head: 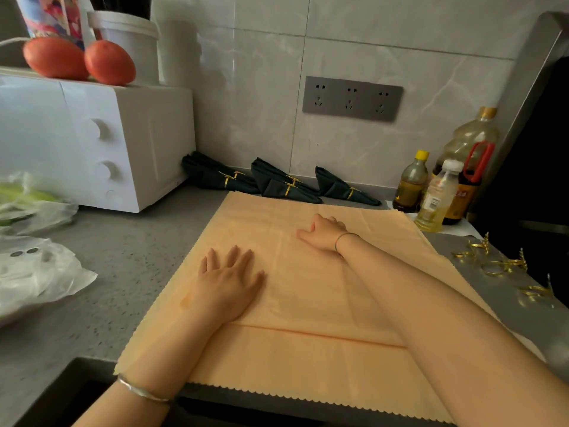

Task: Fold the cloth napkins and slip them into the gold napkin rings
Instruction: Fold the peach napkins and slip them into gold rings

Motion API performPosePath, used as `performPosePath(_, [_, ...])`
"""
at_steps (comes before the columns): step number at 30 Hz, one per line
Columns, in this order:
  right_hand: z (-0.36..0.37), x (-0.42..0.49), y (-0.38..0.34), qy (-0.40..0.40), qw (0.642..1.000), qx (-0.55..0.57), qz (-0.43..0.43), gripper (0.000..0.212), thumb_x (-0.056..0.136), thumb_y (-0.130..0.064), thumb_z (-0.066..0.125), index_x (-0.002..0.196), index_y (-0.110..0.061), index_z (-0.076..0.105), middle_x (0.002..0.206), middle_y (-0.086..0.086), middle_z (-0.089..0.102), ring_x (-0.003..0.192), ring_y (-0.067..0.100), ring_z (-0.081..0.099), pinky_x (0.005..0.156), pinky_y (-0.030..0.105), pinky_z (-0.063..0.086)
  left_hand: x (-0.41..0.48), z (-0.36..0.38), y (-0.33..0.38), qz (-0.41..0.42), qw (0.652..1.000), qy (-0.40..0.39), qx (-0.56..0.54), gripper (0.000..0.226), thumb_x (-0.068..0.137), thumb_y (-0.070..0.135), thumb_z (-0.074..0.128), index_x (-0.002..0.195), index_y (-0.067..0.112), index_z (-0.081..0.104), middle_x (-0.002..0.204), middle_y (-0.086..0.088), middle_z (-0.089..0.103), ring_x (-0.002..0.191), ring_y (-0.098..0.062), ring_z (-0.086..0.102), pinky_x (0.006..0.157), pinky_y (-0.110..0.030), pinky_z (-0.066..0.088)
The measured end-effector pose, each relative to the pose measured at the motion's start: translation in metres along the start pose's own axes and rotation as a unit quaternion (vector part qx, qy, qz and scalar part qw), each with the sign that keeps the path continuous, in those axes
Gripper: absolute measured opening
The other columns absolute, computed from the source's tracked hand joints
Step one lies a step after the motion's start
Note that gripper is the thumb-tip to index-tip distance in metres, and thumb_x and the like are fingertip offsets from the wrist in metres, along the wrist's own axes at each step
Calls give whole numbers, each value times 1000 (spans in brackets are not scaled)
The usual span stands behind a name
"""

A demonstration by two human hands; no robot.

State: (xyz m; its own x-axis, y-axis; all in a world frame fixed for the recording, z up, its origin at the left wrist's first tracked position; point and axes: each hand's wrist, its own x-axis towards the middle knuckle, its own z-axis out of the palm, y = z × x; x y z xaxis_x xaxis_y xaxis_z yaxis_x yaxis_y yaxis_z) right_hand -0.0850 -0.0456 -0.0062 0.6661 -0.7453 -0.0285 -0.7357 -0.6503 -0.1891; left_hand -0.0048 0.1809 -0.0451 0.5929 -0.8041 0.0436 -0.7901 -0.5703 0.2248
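An orange cloth napkin (308, 303) with zigzag edges lies spread flat on the grey counter, its near edge hanging over the counter's front. My left hand (229, 282) rests palm down on it, fingers spread. Further back, my right hand (323, 234) presses on the napkin near its middle, fingers partly curled. Several gold napkin rings (502, 266) lie loose on the counter to the right of the cloth. Against the back wall lie several folded dark green napkins (280, 183), each in a gold ring.
A white microwave (92, 140) stands at the back left with two tomatoes (80, 61) on top. Plastic bags (34, 266) lie at the left. Oil bottles (443, 186) stand at the back right beside a dark appliance. A power socket strip (352, 98) is on the tiled wall.
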Motion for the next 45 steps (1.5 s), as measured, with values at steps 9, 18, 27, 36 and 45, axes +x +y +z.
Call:
performPosePath(9, [12,1,-92,12,981,120,-153,31,90,-32,56,116,-17,63,120,5,62,114,27,54,97,34,40,5,4,-1,-29,997,44,-55,74,95,60,23,152,25,-8,160,1,-9,148,-27,-2,119,-36,2])
performPosePath(18, [-4,-52,-70,88,951,142,-260,17,88,-29,62,97,-18,72,97,-1,71,93,18,62,81,31,48,6,-5,-10,-27,912,186,-365,61,101,44,27,153,25,1,161,2,2,147,-13,9,114,-32,15])
performPosePath(27, [-13,-134,12,40,948,46,-314,30,99,-29,44,121,-25,64,124,-7,63,116,12,53,99,35,42,-30,-14,9,14,999,18,-48,55,101,48,9,153,30,7,160,2,8,148,-22,1,118,-44,-5])
performPosePath(36, [0,-182,50,8,954,-16,-299,35,101,-32,38,134,-34,49,143,-17,42,132,1,36,107,14,21,-64,-2,35,75,995,-29,58,59,101,49,9,153,25,-3,161,0,-5,147,-26,-5,118,-49,-5])
performPosePath(45, [9,-197,60,-2,959,-8,-283,38,101,-38,32,137,-40,43,146,-22,36,136,-2,26,110,14,15,-67,-5,41,74,994,-55,53,64,99,53,11,153,22,-4,161,1,-7,147,-24,-3,118,-47,-4])
